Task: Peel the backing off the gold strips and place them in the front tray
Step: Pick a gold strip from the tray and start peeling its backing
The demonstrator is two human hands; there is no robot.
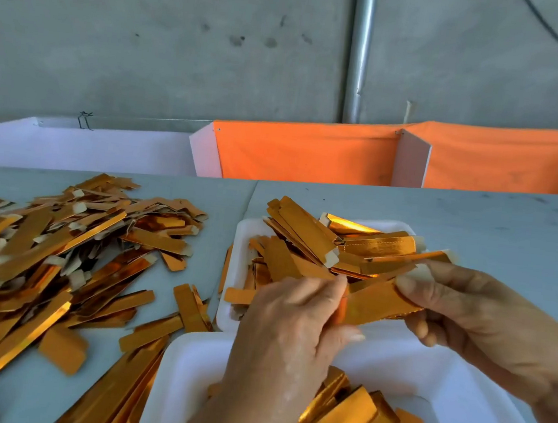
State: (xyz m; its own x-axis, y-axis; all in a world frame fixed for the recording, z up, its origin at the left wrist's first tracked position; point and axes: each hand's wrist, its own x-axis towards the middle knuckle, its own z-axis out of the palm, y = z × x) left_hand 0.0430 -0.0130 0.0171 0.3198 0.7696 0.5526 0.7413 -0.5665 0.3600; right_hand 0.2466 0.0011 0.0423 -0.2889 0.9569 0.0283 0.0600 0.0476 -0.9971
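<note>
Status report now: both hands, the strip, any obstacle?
Left hand and right hand both pinch one gold strip. Strip held above the near tray. Nothing in the way.

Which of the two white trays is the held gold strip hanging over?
The far tray, beyond the near tray. The left hand and right hand pinch the gold strip above its front edge.

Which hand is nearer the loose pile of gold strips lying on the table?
Left. The left hand is beside the loose pile of gold strips, pinching one end of the held strip; the right hand grips its other end, farther away.
</note>
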